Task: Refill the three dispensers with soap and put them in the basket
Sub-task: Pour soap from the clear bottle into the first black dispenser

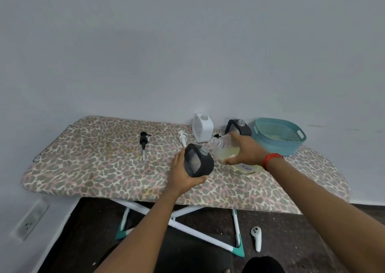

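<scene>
Over the ironing board [83, 168], left hand [183, 174] gripping black dispenser [199, 162], right hand [245, 149] tilting soap bottle [224, 149]

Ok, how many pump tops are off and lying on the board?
3, as far as I can see: a black pump left of centre, a white pump beside the white dispenser, and a black one mostly hidden behind the soap bottle.

Black dispenser [199, 162] uncapped, tilted, held; soap bottle [226, 149] tipped toward it; white dispenser [202, 127], second black dispenser [238, 127] upright; teal basket [279, 135] right.
</scene>
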